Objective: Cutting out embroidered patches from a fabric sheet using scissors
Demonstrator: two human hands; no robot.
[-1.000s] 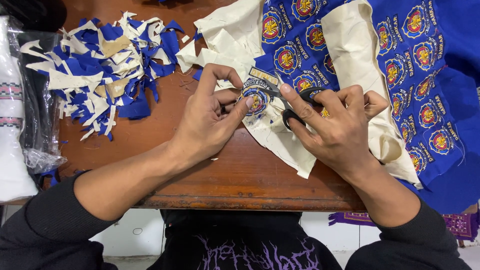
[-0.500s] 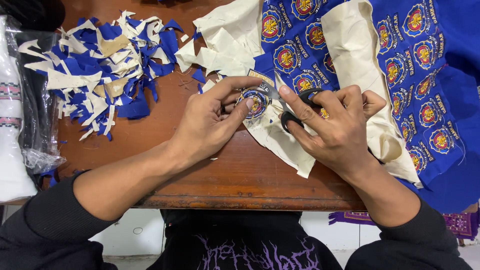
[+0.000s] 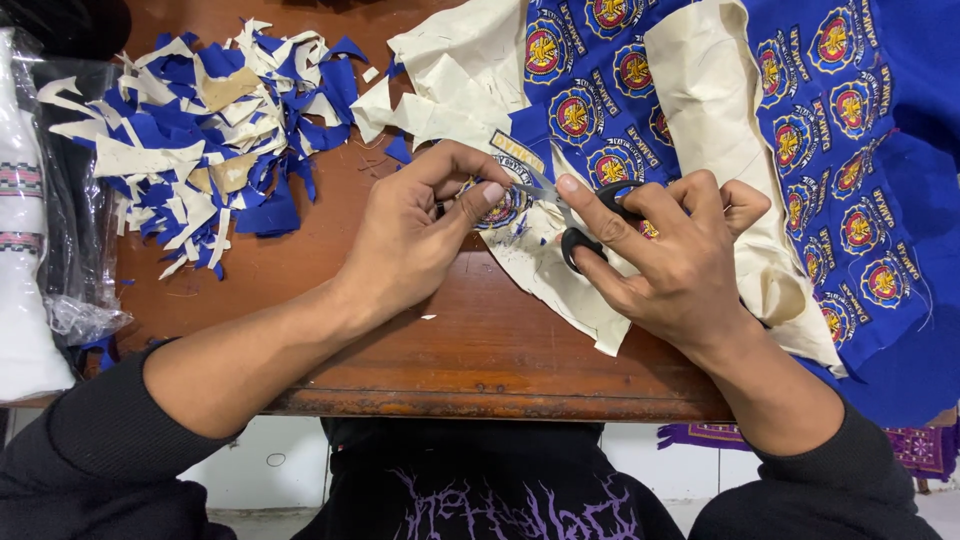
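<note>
Trimming round an embroidered badge (image 3: 497,205) off the blue patch sheet (image 3: 850,150).
Left hand (image 3: 420,235) pinched the badge, right hand (image 3: 680,265) gripped the black-handled scissors (image 3: 580,215); next cut wanted turning the badge slowly.

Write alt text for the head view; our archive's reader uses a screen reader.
A right hand works black-handled scissors around a round embroidered patch pinched by the left hand, over a wooden table. Blue and cream scraps lie at left.

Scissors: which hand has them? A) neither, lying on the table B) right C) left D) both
B: the right hand has its fingers through the black handles of the scissors, while the left hand pinches the round embroidered patch at the blades.
</note>
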